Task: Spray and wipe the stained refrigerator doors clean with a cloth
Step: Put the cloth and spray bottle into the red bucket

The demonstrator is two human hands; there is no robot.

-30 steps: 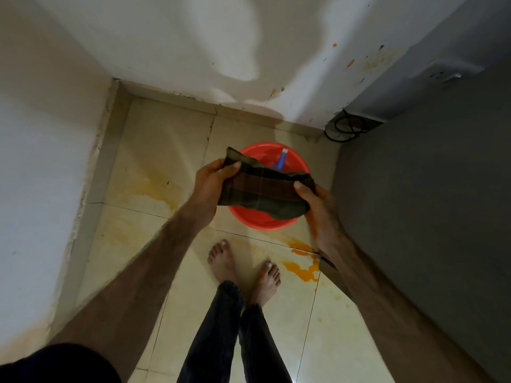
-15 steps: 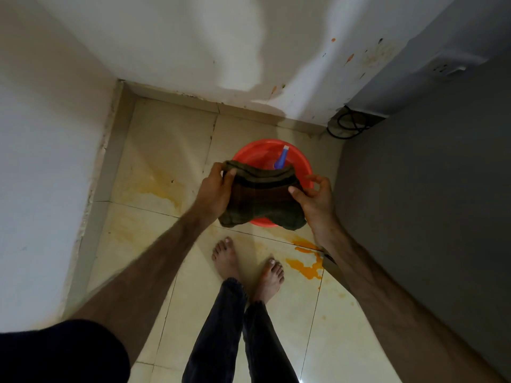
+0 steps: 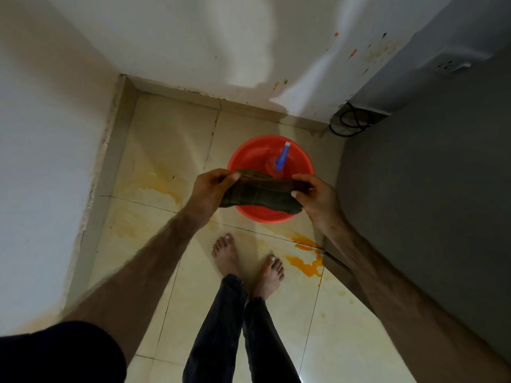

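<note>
Left hand (image 3: pixel 211 186) pinches the left end of the cloth (image 3: pixel 262 193), thumb over fingers. Right hand (image 3: pixel 312 194) grips the right end, fingers curled round the edge. Cloth is bunched and sagging between them, held in the air above the near rim of the tub (image 3: pixel 240 157); not touching it as far as I can tell.

Under the arms: bare feet on the tile floor (image 3: pixel 171 150), orange spill (image 3: pixel 307 261) just right of the right foot, running up to the fridge base. Paler yellow marks spread left of the tub.

In the tub: spray bottle (image 3: pixel 282 160), blue head up, leaning toward the far rim. Past it, a cable coil (image 3: pixel 349 121) in the corner by the wall.

Fridge door (image 3: pixel 431 189) fills the right side, close to the right arm. No stains readable on it from this angle.

Risks, my read:
- Bare foot next to the spill: slip if it's wet, or tracks it around.
- Both hands on the cloth, so one must let go to grab the bottle; a loose hold drops the cloth into the tub or on the dirty floor.
- Wiping with it bunched means poor contact and smears.
- Overspray near the cable corner.
</note>
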